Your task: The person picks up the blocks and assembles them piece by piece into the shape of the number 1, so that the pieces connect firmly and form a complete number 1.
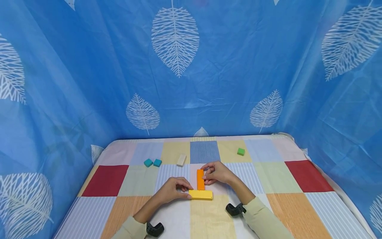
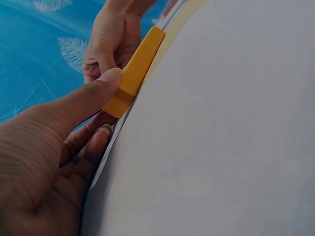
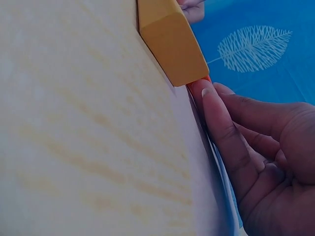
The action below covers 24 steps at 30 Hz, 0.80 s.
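A yellow block [image 1: 201,195] lies crosswise on the patchwork cloth. My left hand [image 1: 176,190] pinches its left end, the thumb [image 2: 110,78] on the near side and fingers behind. An orange block [image 1: 200,179] lies lengthwise just beyond, its near end right at the yellow block's far side, forming an upside-down T. With thumb and forefinger, my right hand [image 1: 217,172] grips the orange block at its right side and far end. In the right wrist view the yellow block [image 3: 172,44] hides nearly all the orange one.
Two teal blocks [image 1: 148,162] and a cream block [image 1: 181,160] lie farther back on the left. A green block [image 1: 241,151] sits at the back right. Blue curtains [image 1: 203,93] with white leaf prints hang behind the cloth-covered table [image 1: 215,219] and at both sides.
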Motion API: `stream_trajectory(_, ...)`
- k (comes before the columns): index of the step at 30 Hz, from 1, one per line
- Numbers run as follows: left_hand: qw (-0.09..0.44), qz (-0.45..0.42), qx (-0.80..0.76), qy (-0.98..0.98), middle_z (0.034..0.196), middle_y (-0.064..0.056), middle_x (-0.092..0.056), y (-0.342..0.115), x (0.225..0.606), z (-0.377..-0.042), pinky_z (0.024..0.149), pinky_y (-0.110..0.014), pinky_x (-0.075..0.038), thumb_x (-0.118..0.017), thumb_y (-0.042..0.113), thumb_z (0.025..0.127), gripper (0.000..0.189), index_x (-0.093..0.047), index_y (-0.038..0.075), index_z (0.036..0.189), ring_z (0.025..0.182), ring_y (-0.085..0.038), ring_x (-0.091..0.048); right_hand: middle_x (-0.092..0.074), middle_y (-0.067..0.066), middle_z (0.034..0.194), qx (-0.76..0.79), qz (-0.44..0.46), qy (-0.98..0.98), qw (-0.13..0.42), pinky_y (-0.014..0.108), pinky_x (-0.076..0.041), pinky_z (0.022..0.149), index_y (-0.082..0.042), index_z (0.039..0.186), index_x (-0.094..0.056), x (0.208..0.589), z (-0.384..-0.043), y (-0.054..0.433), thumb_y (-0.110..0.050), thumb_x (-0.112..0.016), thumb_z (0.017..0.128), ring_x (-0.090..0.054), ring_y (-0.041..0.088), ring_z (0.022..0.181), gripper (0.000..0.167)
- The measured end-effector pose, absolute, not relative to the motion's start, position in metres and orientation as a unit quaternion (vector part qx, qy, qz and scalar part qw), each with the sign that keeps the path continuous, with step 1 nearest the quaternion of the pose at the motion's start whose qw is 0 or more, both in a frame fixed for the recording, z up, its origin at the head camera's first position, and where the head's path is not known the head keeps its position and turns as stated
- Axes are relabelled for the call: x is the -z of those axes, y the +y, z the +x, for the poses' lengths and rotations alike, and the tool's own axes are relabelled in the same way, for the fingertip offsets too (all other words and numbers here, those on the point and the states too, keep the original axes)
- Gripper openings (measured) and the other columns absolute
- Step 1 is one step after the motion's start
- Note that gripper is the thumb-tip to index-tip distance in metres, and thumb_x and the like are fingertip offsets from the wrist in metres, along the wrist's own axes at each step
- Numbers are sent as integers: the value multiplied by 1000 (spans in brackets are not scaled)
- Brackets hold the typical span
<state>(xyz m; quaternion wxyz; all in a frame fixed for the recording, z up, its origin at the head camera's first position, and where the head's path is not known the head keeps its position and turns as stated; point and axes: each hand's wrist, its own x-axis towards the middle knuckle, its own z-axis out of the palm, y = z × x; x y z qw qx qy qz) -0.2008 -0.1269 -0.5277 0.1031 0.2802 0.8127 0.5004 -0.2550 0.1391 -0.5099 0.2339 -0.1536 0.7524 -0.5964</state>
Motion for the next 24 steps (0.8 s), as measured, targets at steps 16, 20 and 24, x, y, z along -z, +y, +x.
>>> stream_trajectory(16,98,289,-502,809,97,7,-72,-128,530,-197,74,-24,-54,-88,20,80,27,-81,18,106,81,-11,-61,-71,13,81,600,-158,747,240,36,-61,65,12,131,-57,512,-252,139,6,-68,92,-72,21,67,41)
stream_trajectory(20,76,305,-501,806,97,5,-73,-129,530,-198,70,-24,-49,-89,21,78,32,-80,17,109,80,-18,-59,-72,13,83,602,-164,744,239,37,-61,65,13,134,-53,512,-253,139,5,-68,92,-72,21,68,45)
stream_trajectory(24,55,320,-488,810,97,3,-73,-129,530,-199,75,-27,-49,-91,19,75,34,-81,13,107,85,-22,-61,-72,14,84,600,-167,745,240,37,-61,66,14,134,-53,512,-254,140,4,-68,92,-72,21,68,45)
